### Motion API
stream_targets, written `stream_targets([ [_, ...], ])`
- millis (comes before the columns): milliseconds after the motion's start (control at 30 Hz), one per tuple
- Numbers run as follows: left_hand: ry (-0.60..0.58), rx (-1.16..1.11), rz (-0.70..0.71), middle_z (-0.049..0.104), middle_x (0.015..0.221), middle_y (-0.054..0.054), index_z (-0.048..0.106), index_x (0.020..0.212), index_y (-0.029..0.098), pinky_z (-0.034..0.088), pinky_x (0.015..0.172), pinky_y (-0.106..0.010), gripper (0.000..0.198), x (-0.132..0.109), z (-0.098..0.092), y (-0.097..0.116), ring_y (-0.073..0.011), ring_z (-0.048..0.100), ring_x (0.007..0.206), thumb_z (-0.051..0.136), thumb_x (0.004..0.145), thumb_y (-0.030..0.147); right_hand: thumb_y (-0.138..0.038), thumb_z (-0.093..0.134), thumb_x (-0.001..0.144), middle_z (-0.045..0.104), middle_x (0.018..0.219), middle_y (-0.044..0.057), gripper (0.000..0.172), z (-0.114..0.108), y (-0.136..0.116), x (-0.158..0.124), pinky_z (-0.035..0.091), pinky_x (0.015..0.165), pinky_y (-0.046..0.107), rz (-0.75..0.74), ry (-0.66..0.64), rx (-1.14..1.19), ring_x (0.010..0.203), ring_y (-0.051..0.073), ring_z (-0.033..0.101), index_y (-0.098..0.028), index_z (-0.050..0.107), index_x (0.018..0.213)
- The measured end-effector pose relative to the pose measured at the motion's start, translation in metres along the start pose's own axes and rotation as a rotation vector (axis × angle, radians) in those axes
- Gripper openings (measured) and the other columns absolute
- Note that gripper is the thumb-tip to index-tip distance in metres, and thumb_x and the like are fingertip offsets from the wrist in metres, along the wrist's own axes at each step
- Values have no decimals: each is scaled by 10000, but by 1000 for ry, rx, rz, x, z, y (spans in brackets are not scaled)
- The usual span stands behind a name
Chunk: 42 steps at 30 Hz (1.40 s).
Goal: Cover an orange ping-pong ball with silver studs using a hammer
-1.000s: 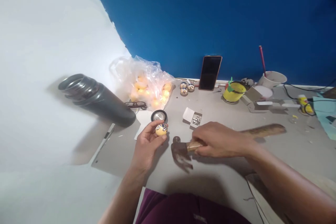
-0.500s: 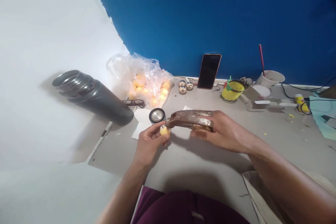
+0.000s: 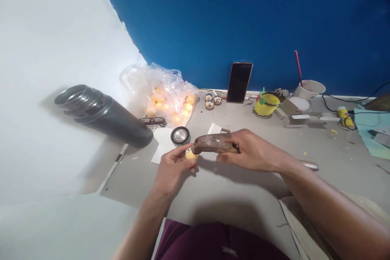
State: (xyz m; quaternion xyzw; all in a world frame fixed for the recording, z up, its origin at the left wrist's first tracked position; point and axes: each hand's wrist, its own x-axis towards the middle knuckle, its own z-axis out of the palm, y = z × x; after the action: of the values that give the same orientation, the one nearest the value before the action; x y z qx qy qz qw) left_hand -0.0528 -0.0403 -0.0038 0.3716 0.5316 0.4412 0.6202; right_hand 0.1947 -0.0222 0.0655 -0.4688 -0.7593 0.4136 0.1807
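Note:
My left hand [image 3: 175, 168] is closed, pinching a small yellow ball [image 3: 190, 154] that has shiny silver bits on its top. My right hand [image 3: 252, 150] grips a rusty brown metal tool [image 3: 215, 143] that looks like a claw hammer held by its head. The tool's rounded end is at the ball's upper right side, touching it or very close. My right fingers and palm hide the tool's far end. Just behind my left fingers lies a round black lid [image 3: 180, 135] with a silver middle.
A dark flask [image 3: 106, 118] leans at left. Behind are a clear bag [image 3: 164, 97] of yellow balls, eyeglasses [image 3: 152, 121], three shiny studded balls [image 3: 209, 105] and an upright phone [image 3: 240, 82]. Rightward stand a yellow pot [image 3: 265, 105] and a white cup [image 3: 310, 89].
The brown tool has tilted and moved down and left against the ball, with my right hand. My left hand stays on the ball. The whole view has shifted slightly.

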Motion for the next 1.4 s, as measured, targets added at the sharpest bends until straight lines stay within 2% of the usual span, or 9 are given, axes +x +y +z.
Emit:
stream_targets([
  [133, 97, -41, 48, 761, 764, -64, 785, 1030, 122, 517, 529, -256, 478, 1, -10, 7, -123, 615, 546, 918, 575, 183, -347, 649, 815, 630, 695, 6, 172, -5, 2, -2, 290, 589, 282, -71, -84, -232, 640, 149, 504, -188, 652, 749],
  [267, 70, -96, 96, 772, 921, -97, 772, 1085, 146, 486, 517, -226, 475, 3, -14, 15, -113, 623, 589, 905, 636, 224, -412, 703, 755, 693, 710, 46, 234, 17, 1, 2, 267, 562, 302, -74, -208, -455, 631, 178, 562, -184, 671, 715],
  [433, 22, -122, 76, 768, 935, -97, 768, 1076, 154, 468, 508, -216, 472, 6, -3, 16, -105, 610, 580, 912, 637, 248, -393, 713, 770, 757, 877, 100, 261, 50, 6, 13, 295, 567, 309, -91, -248, -670, 753, 241, 670, -160, 722, 887],
  [600, -8, -131, 11, 777, 945, -106, 762, 1073, 156, 475, 529, -228, 487, 6, 6, 13, -114, 625, 586, 921, 621, 239, -431, 756, 813, 765, 937, 100, 294, 50, 7, 12, 354, 626, 303, -58, -318, -688, 861, 253, 694, -162, 734, 928],
  [700, -23, -126, -3, 780, 976, -119, 751, 1097, 157, 486, 550, -238, 497, 6, 7, 10, -113, 621, 600, 915, 637, 250, -425, 653, 916, 761, 940, 91, 263, 35, 8, 11, 355, 632, 299, -43, -224, -684, 871, 240, 686, -178, 740, 895],
  [833, -66, -104, -23, 771, 950, -103, 747, 1107, 165, 475, 556, -237, 480, 7, 9, 5, -109, 613, 600, 906, 664, 258, -275, 502, 1002, 740, 997, 84, 247, 11, 22, 17, 356, 639, 296, 174, 119, -751, 904, 223, 671, -188, 731, 969],
  [900, -93, -101, -29, 764, 947, -96, 747, 1107, 167, 467, 555, -236, 472, 7, 10, 2, -108, 607, 604, 904, 672, 264, -264, 484, 1006, 730, 987, 82, 257, 8, 33, 23, 371, 647, 292, 244, 202, -754, 907, 219, 671, -197, 731, 978],
  [1133, -115, -81, -73, 754, 967, -112, 736, 1129, 155, 442, 556, -243, 500, 6, 11, -3, -109, 577, 609, 904, 677, 288, -284, 570, 958, 724, 1027, 150, 226, 30, 45, 45, 480, 704, 306, 258, 127, -786, 945, 273, 700, -163, 758, 982],
  [1400, -44, -68, -73, 756, 926, -111, 737, 1126, 141, 416, 564, -255, 550, 1, 18, 0, -101, 532, 571, 909, 641, 336, -130, 581, 900, 738, 961, 182, 191, 43, 49, 55, 523, 707, 314, 278, 140, -783, 918, 281, 735, -131, 761, 966],
])
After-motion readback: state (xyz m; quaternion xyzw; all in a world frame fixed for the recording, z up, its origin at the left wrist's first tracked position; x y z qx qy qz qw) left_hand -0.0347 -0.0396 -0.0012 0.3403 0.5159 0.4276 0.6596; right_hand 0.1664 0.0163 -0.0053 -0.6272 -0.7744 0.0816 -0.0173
